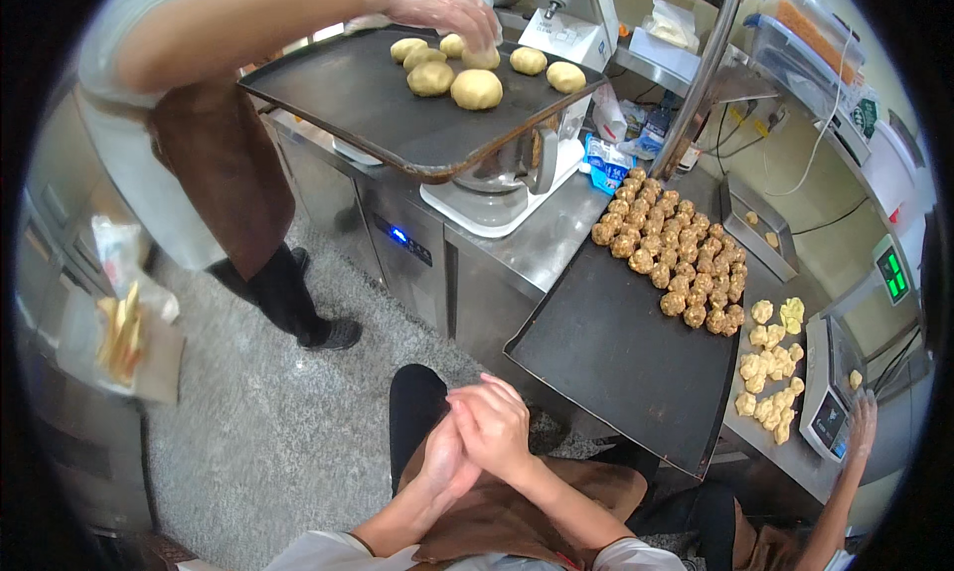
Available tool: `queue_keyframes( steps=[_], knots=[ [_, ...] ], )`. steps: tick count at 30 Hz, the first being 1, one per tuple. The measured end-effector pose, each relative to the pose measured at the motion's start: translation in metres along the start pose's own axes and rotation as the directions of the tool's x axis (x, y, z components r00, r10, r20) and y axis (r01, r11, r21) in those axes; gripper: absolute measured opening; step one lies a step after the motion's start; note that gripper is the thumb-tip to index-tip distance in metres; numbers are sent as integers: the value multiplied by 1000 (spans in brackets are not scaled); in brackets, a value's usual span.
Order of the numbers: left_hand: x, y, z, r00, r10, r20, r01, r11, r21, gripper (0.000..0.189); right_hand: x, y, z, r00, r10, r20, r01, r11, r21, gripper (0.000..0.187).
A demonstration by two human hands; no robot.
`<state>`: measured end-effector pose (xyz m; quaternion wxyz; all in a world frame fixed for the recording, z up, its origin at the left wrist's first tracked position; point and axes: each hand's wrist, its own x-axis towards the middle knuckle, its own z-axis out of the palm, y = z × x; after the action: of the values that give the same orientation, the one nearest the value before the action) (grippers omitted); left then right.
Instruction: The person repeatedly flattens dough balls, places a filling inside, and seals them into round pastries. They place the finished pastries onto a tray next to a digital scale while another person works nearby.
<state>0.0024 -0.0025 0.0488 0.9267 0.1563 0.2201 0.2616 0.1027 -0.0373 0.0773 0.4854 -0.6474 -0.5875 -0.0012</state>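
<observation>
My left hand [446, 452] and my right hand [493, 426] are pressed together over my lap, palm to palm, the right one on top. Whatever lies between the palms, if anything, is hidden. To the right of my hands is a black baking tray [626, 355], its near corner jutting past the counter edge. Rows of round brown filling balls [671, 243], lumpy with nut-like bits, cover its far part. Pale dough pieces [771, 370] lie in clusters on the counter right of the tray.
A co-worker's gloved hand [447, 8] touches dough rounds on a raised black tray [335, 98]. Another person's hand [863, 422] is by a digital scale [827, 414] holding a dough piece. A metal pole [697, 79] rises behind my tray. A box [119, 347] stands on the floor left.
</observation>
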Motion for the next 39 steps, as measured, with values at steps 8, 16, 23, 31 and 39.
queue_keyframes(
  steps=[8, 16, 23, 31, 39],
  knots=[
    [1, 53, 43, 950, 20, 312, 43, 980, -195, 68, 7, -2, -47, 982, 44, 183, -64, 992, 107, 52],
    [-4, 63, 25, 955, -29, 297, 18, 999, 40, 62, 205, -22, -152, 987, 111, -112, -41, 866, 498, 56],
    [-15, 54, 22, 954, -80, 290, 47, 992, 116, 47, 395, 50, -149, 992, -101, -71, 62, 907, -417, 51],
    [-14, 44, 27, 970, -74, 231, 49, 992, 114, 36, 353, 47, -166, 980, 72, -186, -130, 938, -321, 37],
    [-14, 8, 21, 960, -145, 237, 126, 987, 97, 30, 42, 66, -217, 925, -82, -371, -21, 964, -267, 17]
  ],
)
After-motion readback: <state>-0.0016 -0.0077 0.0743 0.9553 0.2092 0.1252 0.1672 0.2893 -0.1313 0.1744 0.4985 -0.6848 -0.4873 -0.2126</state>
